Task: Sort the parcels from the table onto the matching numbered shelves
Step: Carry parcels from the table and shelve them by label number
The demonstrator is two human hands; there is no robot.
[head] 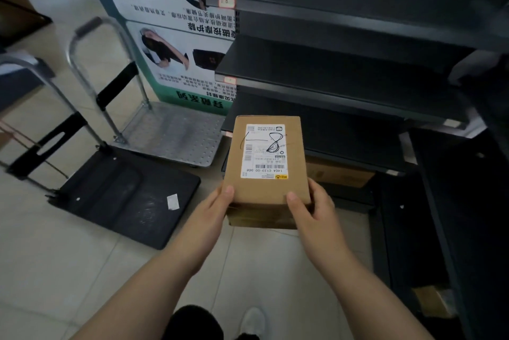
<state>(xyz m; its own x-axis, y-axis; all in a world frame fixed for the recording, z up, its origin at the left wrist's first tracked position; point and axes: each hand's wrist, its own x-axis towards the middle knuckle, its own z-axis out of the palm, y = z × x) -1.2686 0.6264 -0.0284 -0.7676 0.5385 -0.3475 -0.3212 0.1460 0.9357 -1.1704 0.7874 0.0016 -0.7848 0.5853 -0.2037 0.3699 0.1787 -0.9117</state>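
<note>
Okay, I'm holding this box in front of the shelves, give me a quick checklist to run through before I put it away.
1. Grip: left hand and right hand both hold the cardboard parcel at its near end: ok.
2. Parcel number: the shipping label faces up and a handwritten 8 shows: ok.
3. Matching shelf: the shelf tag on the upper shelf edge is too blurred to read: cannot tell.
4. Room: the middle shelf looks bare where visible: ok.
5. Footing: the black platform trolley lies off to the left, not between you and the shelving: ok.
</note>
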